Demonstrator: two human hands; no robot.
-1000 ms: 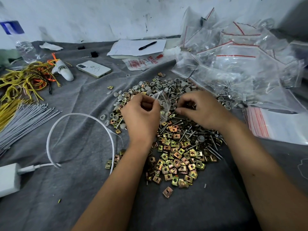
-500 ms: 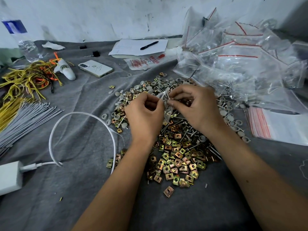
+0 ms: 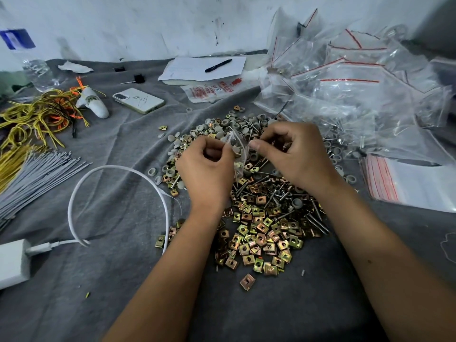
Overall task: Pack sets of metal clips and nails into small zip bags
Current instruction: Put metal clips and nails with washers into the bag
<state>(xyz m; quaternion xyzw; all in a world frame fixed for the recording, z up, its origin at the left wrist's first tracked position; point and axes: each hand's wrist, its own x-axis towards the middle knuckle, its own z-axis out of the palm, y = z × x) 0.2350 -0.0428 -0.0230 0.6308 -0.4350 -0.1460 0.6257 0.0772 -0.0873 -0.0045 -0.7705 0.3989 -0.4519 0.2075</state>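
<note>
A heap of brass-coloured square metal clips (image 3: 256, 233), long nails (image 3: 313, 218) and grey round caps (image 3: 222, 127) lies on the grey cloth (image 3: 118, 154). Above the heap I hold a small clear zip bag (image 3: 238, 149) between both hands. My left hand (image 3: 207, 169) pinches its left top edge with curled fingers. My right hand (image 3: 293, 154) pinches its right top edge between thumb and forefinger. The bag hangs down between them, and a few pieces show through it.
A heap of filled zip bags (image 3: 345, 90) lies at the back right, and a stack of flat bags (image 3: 404, 183) at the right. A white cable (image 3: 118, 169) and charger (image 3: 12, 262) lie left, with grey ties (image 3: 32, 178), yellow wires (image 3: 32, 117), a phone (image 3: 138, 100), paper with pen (image 3: 204, 66).
My right hand has moved up and left to the bag's top edge and now pinches it. My left hand has kept its hold.
</note>
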